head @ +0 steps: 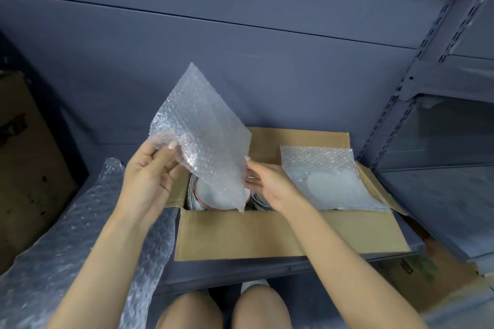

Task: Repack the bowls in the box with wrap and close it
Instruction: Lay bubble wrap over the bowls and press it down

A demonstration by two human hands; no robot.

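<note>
Head view cuts off a long roll of bubble wrap [66,235] at my left edge, beside a dim carton [24,168] I can barely read, and the bowls [222,195] down in the open box [267,235] show only as white rims behind the sheet I hold. My left hand [149,176] pinches that bubble-wrap sheet [203,136] by its corner, raised upright over the left bowl. My right hand [270,184] reaches in with fingers straight, tips touching the sheet's edge, while a second sheet [326,176] covers the box's right side, near grey shelving [441,115].
</note>
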